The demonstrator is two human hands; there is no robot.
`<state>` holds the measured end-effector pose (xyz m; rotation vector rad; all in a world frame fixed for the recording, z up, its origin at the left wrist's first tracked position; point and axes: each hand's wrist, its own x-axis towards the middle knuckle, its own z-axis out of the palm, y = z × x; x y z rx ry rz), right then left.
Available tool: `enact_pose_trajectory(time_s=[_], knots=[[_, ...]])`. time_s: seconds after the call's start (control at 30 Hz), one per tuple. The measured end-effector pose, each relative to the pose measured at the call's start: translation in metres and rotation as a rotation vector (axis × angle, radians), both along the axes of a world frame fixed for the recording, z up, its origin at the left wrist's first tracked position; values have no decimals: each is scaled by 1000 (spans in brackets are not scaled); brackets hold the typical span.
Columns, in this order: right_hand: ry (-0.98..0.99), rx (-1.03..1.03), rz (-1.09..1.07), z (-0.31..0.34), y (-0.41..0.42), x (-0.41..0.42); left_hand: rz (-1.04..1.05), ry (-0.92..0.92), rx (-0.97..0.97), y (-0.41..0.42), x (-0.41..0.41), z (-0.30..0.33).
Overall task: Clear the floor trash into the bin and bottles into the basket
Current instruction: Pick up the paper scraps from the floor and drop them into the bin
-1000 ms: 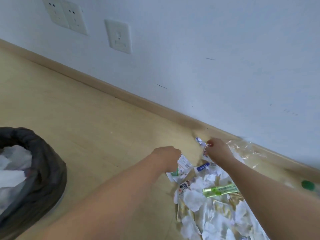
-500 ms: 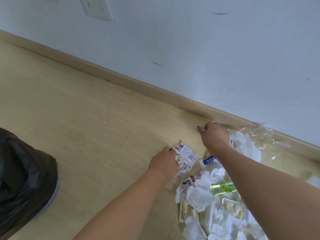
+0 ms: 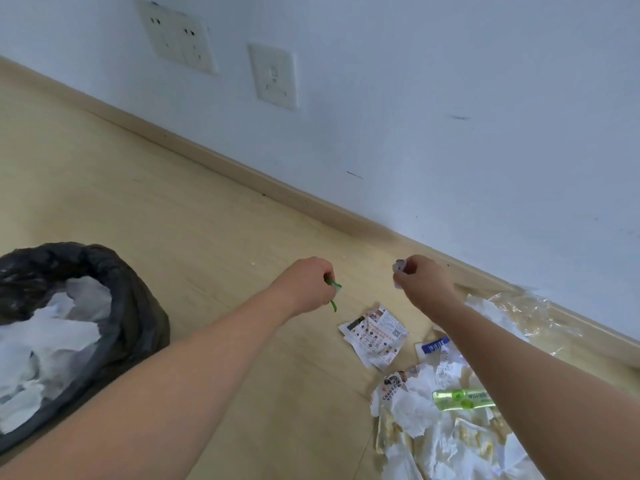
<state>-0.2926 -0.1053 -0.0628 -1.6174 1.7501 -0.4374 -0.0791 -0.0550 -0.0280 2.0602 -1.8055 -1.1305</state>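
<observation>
A green scrap [image 3: 333, 292] is pinched by the left hand [image 3: 304, 285], a wad [image 3: 400, 265] by the right hand [image 3: 424, 284]; either could be dropped short of the bin [image 3: 138, 306].

Bin [image 3: 114, 306] at 9 o'clock on the floor [image 3: 173, 202], crumpled paper [image 3: 52, 341] inside it. Wall [image 3: 415, 98] runs from 11 to 3 o'clock behind everything, two socket plates [image 3: 176, 36] [image 3: 273, 76] on it at 11–12 o'clock. Left hand [image 3: 304, 285] near centre, above the floor, right of the bin; a small scrap [image 3: 333, 292] held in it. Right hand [image 3: 422, 282] at 2 o'clock of it, well apart, pinching a scrap [image 3: 400, 265]. Printed leaflet [image 3: 375, 336] on the floor below and between the hands. Trash pile [image 3: 433, 427] at 5 o'clock, a small bottle [image 3: 460, 399] lying on it. Plastic film [image 3: 526, 313] at 3 o'clock, against the wall base.
</observation>
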Motion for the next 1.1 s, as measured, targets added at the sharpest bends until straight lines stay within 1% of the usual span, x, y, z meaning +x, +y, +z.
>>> enact_pose_trajectory(time_s=[0.13, 0.23, 0.33, 0.5, 0.6, 0.67, 0.73, 0.77, 0.87, 0.93, 0.97, 1.03, 1.1], knots=[[-242, 15, 44, 56, 15, 51, -2, -27, -52, 6, 48, 63], [-333, 32, 153, 102, 31, 105, 89, -64, -122, 25, 104, 105], [-411, 57, 271, 136, 53, 174, 193, -134, -178, 58, 169, 130], [-371, -6, 497, 159, 105, 311, 458, -237, -254, 127, 280, 135], [-226, -65, 645, 155, 140, 370, 544, -289, -178, 165, 322, 123], [-125, -63, 737, 148, 154, 388, 562, -367, -111, 181, 338, 115], [-78, -70, 753, 144, 155, 388, 611, -430, -120, 185, 342, 113], [-59, -94, 739, 143, 151, 382, 630, -441, -155, 181, 338, 115], [-26, -127, 641, 134, 122, 339, 574, -409, -324, 157, 307, 124], [-16, -75, 532, 125, 97, 290, 456, -335, -392, 134, 270, 129], [-15, -36, 467, 119, 86, 265, 380, -297, -396, 124, 250, 130], [29, 34, 318, 106, 64, 201, 199, -218, -356, 98, 198, 127], [104, 111, 186, 89, 49, 137, -1, -182, -264, 76, 144, 119]])
